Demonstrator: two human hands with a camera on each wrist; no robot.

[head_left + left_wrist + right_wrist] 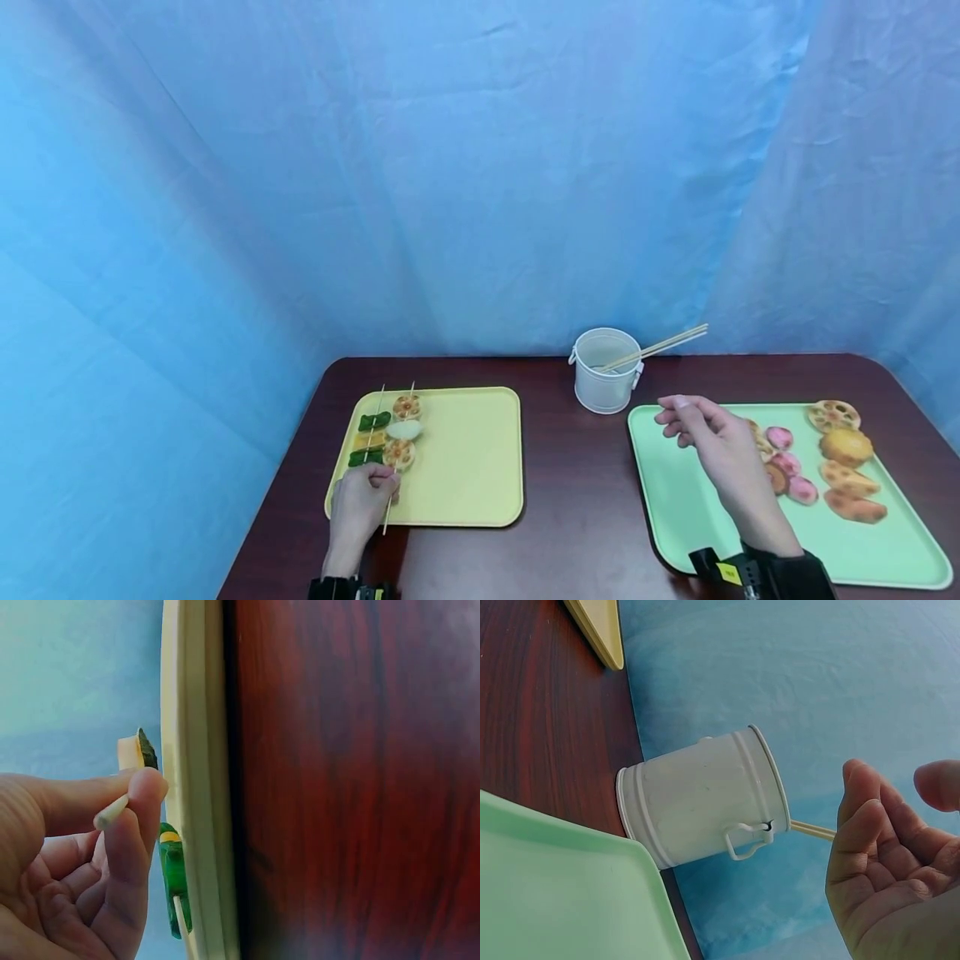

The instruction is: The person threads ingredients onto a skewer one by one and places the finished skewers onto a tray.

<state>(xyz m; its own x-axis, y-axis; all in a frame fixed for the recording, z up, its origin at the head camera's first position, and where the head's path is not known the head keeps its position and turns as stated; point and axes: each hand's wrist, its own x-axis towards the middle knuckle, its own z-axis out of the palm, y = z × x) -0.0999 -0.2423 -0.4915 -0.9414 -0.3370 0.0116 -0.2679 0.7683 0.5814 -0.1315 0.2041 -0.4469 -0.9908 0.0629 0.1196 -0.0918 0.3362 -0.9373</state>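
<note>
At the yellow tray [468,458], my left hand [358,504] pinches the near end of a bamboo skewer [111,813] between thumb and fingertips. That skewer carries a lotus root slice [407,407], a white piece [405,430] and another lotus root slice; something pinkish by the fingers is partly hidden. Just left lies a second skewer with green pieces [374,422] around a yellow piece [372,439]. My right hand [720,454] hovers over the green tray [675,508], fingers loosely bent, holding nothing. In the right wrist view, its thumb stands apart from the fingers.
A white bucket [602,387] with several skewer sticks [678,339] leaning out stands between the trays at the back. On the green tray lie pink slices [802,490], a lotus root slice [834,415], a round yellow piece [847,447] and brownish pieces [855,506]. A blue curtain [480,183] hangs behind.
</note>
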